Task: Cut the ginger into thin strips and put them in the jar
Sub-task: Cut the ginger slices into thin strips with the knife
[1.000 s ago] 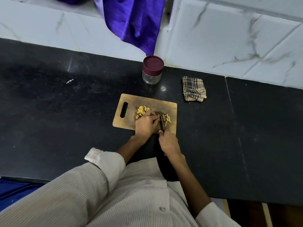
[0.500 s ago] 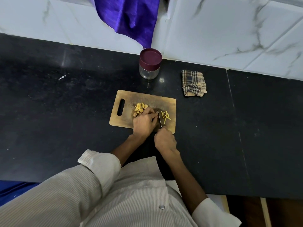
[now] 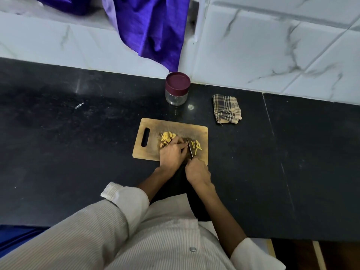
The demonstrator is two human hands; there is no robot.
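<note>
Wooden cutting board (image 3: 152, 151) lies flat on the black stone bench (image 3: 78, 152), handle slot toward 9 o'clock.

Your left hand (image 3: 171, 152) rests on the board just left of centre, fingers curled down and pressed together over a piece of ginger; the piece itself is hidden under the fingertips, so the grip cannot be told in detail.

Ginger slices (image 3: 167, 137), a small yellow heap, sit at 12 o'clock from that hand, touching the knuckles.

Your right hand (image 3: 197, 172) is at the board's near edge, at 5 o'clock from the left hand, fingers clamped round the knife handle. The handle is fully covered by the hand.

Knife (image 3: 190, 150): the blade runs from 6 to 12 o'clock, edge down on the board, directly against the left fingertips.

Ginger strips (image 3: 196, 147), a few thin yellow sticks, lie loose on the board at 3 o'clock from the blade, just beside it, near the board's right end.

Glass jar (image 3: 176, 96) stands upright on the bench at 12 o'clock from the board, apart from it, near the wall. Maroon lid (image 3: 177, 82) is on. Jar looks empty through the glass.

Checked cloth (image 3: 227, 109), folded, lies on the bench at 1 o'clock from the board, to the right of the jar.

Purple fabric (image 3: 152, 30) hangs from the ledge against the marbled wall tiles (image 3: 272, 45), its lower tip just above the jar lid.
</note>
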